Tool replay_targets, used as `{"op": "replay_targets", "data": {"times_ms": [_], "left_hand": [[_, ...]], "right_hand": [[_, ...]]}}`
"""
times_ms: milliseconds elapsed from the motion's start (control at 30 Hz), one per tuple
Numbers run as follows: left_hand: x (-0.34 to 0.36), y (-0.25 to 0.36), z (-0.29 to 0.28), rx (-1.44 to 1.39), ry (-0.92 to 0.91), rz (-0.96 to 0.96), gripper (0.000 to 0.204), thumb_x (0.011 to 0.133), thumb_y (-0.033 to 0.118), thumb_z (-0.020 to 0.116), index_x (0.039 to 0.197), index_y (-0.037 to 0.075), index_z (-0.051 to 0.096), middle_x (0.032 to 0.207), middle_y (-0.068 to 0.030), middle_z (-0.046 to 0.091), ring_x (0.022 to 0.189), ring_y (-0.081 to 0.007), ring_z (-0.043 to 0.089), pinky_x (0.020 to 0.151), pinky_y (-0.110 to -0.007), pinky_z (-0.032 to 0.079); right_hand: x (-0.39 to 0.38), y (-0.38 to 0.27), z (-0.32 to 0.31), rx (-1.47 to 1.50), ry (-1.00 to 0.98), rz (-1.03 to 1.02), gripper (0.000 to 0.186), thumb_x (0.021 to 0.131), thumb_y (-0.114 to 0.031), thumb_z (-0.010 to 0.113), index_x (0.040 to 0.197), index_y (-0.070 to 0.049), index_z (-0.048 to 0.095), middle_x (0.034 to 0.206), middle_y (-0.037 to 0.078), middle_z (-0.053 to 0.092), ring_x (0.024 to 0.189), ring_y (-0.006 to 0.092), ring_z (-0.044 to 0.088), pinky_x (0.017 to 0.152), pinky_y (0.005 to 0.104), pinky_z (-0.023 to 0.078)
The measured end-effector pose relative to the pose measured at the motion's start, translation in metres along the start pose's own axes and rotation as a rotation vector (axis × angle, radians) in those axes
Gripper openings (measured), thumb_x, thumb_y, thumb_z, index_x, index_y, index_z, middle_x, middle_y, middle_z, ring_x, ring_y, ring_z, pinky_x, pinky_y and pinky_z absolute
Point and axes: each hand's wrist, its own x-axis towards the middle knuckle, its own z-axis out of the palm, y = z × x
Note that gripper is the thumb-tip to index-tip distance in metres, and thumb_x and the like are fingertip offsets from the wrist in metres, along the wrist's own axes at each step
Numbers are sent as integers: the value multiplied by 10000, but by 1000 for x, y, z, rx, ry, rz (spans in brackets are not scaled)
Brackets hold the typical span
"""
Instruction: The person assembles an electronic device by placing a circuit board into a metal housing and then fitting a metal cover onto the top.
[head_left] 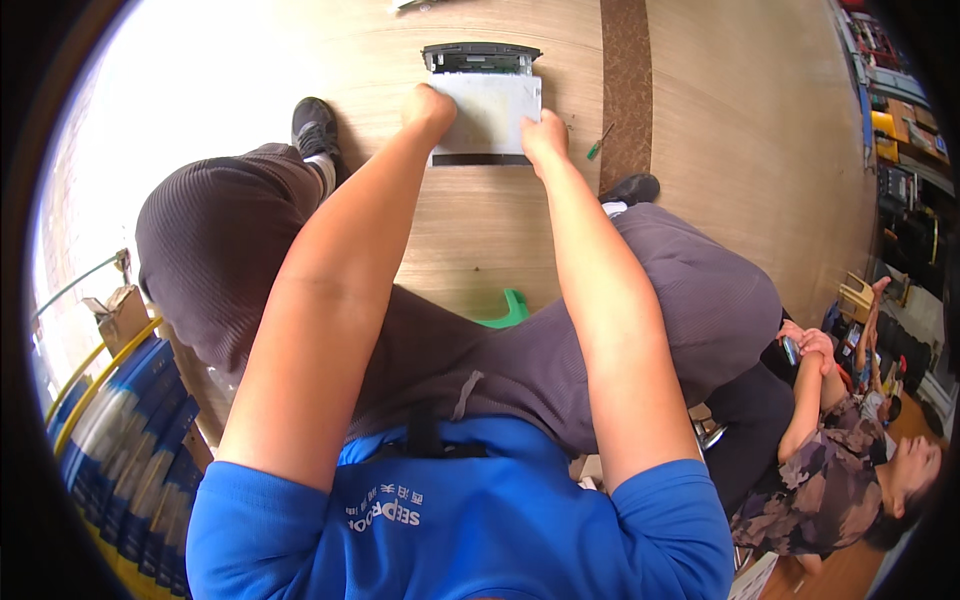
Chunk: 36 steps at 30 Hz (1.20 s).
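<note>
A flat metal-cased electronic unit (pixel 488 105) lies on the tan floor in front of me, between my feet. Its casing is silver-grey, with a black panel along the far end and a dark strip at the near edge. On the casing's left side, my left hand (pixel 430 110) is closed with its fingers curled against the edge. My right hand (pixel 545 138) grips the right edge, a little nearer to me. The undersides of both hands' fingers are hidden. A small screwdriver with a green handle (pixel 595 151) rests on the floor right of my right hand.
Under me shows part of a green plastic stool (pixel 514 308). A dark brown strip (pixel 627 90) crosses the floor at right. Another person (pixel 815 455) sits at my right, near crowded shelves (pixel 905 150). Stacked blue and white items (pixel 125 430) stand at left.
</note>
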Motion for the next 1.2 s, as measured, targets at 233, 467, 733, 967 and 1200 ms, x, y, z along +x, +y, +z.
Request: {"op": "replay_targets", "data": {"times_ms": [233,467,733,967,1200], "left_hand": [[29,27,-4,98,-32,-172,346,789,122,582,1102,-13,644,1165,-199,644,1085,-338,629,932,-388,504],[38,25,17,138,38,-92,403,827,144,554,1203,-3,550,1306,-167,529,1220,-324,511,1026,-388,422],[55,15,24,180,114,-25,383,836,160,555,1177,-15,566,1208,-196,616,1141,-342,587,980,-399,463],[65,16,20,213,60,-22,334,827,206,594,1088,7,652,1132,-235,655,1070,-346,641,914,-401,515],[63,6,13,296,24,1,429,862,302,622,1172,7,590,1156,-233,644,1083,-354,631,911,-411,514]], "right_hand": [[36,-49,16,-216,5,90,349,883,-236,590,1049,71,596,1058,288,646,1039,402,622,898,450,499],[45,-43,24,-184,-48,266,346,901,-245,580,1158,-14,562,1163,218,629,1126,377,587,926,465,490],[49,-50,30,-118,-94,297,353,918,-236,562,1214,-48,521,1206,166,622,1168,347,567,949,454,479],[58,-59,23,-139,-144,367,383,906,-253,588,1226,-57,516,1227,145,618,1164,316,582,949,448,484],[58,-42,30,-126,-82,231,327,889,-195,574,1175,-38,577,1152,176,653,1087,315,629,917,404,501]]}}
